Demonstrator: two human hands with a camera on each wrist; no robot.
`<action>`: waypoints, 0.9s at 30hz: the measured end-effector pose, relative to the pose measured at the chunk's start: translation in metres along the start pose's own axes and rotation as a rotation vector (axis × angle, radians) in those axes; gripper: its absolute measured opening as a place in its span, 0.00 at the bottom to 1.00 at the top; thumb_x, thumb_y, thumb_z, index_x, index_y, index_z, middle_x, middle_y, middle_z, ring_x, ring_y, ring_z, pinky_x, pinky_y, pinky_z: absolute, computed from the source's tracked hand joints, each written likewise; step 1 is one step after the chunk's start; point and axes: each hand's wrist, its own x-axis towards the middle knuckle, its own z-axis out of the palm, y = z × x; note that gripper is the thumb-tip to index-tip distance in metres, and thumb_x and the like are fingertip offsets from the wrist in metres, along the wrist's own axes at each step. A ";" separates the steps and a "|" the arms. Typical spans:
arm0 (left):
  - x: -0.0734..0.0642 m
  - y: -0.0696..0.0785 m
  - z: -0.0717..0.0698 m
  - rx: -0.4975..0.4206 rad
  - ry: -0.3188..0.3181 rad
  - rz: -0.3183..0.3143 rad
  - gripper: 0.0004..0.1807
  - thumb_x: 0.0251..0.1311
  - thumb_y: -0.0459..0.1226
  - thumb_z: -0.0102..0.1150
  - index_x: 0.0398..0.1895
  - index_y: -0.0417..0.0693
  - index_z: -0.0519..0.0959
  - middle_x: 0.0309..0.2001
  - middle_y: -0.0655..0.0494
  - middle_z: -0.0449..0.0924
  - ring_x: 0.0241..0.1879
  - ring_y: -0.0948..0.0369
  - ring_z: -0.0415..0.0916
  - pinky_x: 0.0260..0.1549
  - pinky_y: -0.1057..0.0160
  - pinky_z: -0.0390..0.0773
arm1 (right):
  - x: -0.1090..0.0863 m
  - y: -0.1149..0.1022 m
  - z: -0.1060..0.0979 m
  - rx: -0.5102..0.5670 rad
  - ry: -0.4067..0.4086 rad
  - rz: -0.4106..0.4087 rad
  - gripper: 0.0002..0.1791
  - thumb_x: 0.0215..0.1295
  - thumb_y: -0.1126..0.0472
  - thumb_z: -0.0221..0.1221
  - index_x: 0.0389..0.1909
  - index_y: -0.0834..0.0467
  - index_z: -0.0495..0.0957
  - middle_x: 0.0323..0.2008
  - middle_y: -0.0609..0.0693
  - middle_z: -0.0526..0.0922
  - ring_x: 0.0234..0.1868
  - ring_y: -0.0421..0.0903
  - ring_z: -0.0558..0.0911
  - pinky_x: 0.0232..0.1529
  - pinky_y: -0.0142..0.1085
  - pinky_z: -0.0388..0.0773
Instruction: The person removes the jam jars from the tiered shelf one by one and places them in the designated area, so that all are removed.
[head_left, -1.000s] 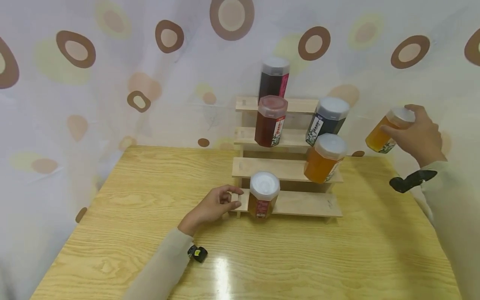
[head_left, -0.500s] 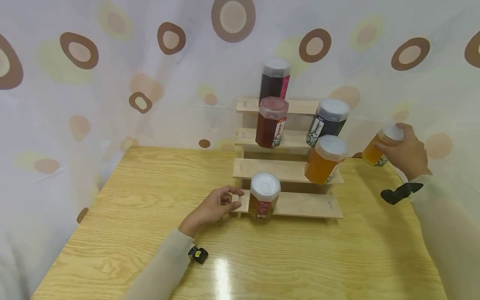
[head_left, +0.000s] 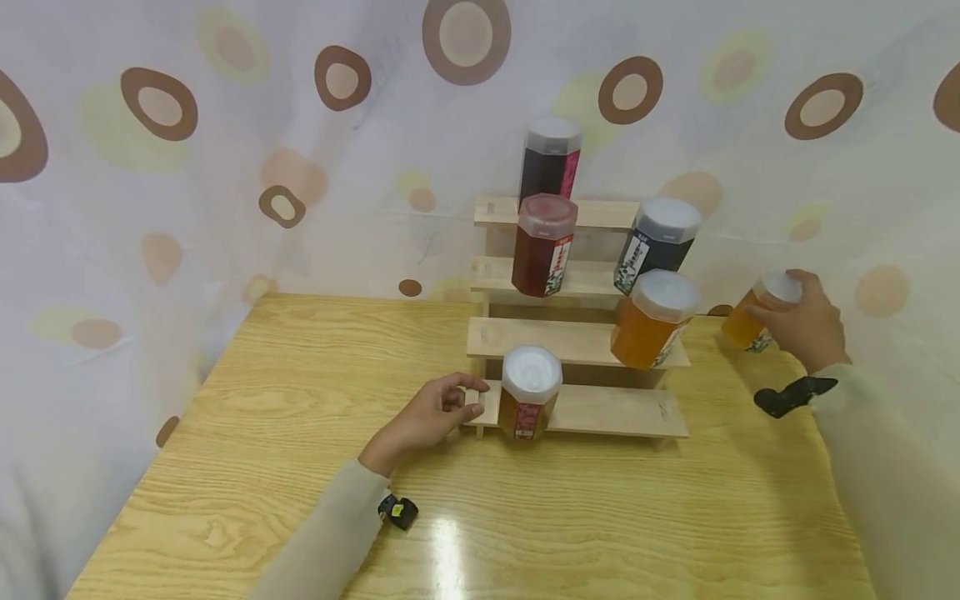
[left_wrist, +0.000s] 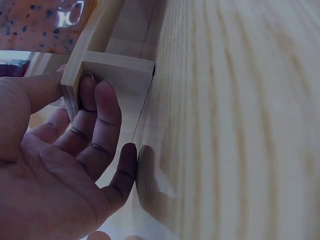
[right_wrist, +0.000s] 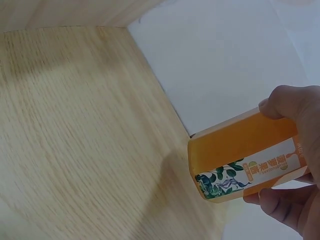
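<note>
A stepped wooden display rack (head_left: 607,408) stands on the table. My left hand (head_left: 423,417) grips the left end of its lowest board; in the left wrist view the thumb lies over the board (left_wrist: 75,75) and fingers curl beneath. Off the rack's right side, my right hand (head_left: 813,329) holds an orange jar (right_wrist: 240,145) by its white-lidded upper part, the jar tilted, its base low over the table's back right corner. An amber jar (head_left: 527,408) sits on the lowest step, close to my left fingers. One step higher, at the right, stands another orange jar (head_left: 641,333).
Higher on the rack are a dark red jar (head_left: 534,258), a black jar (head_left: 663,237) and, on top, a dark jar (head_left: 546,171) with a pink label. A patterned cloth (head_left: 360,167) hangs behind the wood-grain table (head_left: 337,350).
My right hand has come down and slightly left with the orange jar, from against the cloth to low over the table's back right corner. My left hand stays on the rack.
</note>
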 end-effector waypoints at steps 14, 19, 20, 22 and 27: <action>-0.002 0.000 0.000 0.012 0.005 0.001 0.17 0.74 0.37 0.61 0.62 0.45 0.77 0.25 0.57 0.66 0.23 0.61 0.62 0.22 0.67 0.65 | 0.001 0.010 0.014 0.009 -0.029 0.004 0.58 0.70 0.35 0.61 0.82 0.64 0.39 0.73 0.79 0.54 0.60 0.79 0.68 0.33 0.47 0.78; -0.002 0.002 0.000 0.017 0.010 0.001 0.16 0.74 0.36 0.61 0.62 0.46 0.77 0.25 0.56 0.66 0.23 0.61 0.62 0.21 0.67 0.65 | 0.000 0.012 0.019 0.005 -0.031 0.001 0.58 0.69 0.36 0.61 0.82 0.65 0.40 0.73 0.80 0.54 0.59 0.79 0.68 0.32 0.45 0.79; -0.002 0.002 0.000 0.017 0.010 0.000 0.16 0.74 0.36 0.61 0.62 0.46 0.77 0.25 0.56 0.66 0.23 0.61 0.62 0.21 0.67 0.65 | 0.000 0.013 0.020 0.000 -0.032 0.001 0.58 0.70 0.36 0.61 0.82 0.65 0.40 0.73 0.80 0.54 0.60 0.79 0.68 0.32 0.45 0.78; -0.002 0.002 0.000 0.016 0.009 0.001 0.16 0.74 0.36 0.61 0.62 0.46 0.77 0.25 0.56 0.66 0.23 0.61 0.62 0.21 0.67 0.65 | -0.001 0.015 0.021 -0.001 -0.034 -0.003 0.57 0.70 0.37 0.61 0.82 0.65 0.40 0.72 0.80 0.54 0.57 0.78 0.70 0.28 0.39 0.77; -0.001 -0.001 0.000 0.024 0.013 0.007 0.16 0.74 0.37 0.62 0.62 0.46 0.78 0.25 0.56 0.67 0.22 0.62 0.62 0.21 0.67 0.65 | -0.002 0.018 0.023 0.020 -0.032 0.004 0.56 0.72 0.40 0.61 0.82 0.65 0.40 0.73 0.81 0.52 0.54 0.77 0.73 0.25 0.34 0.76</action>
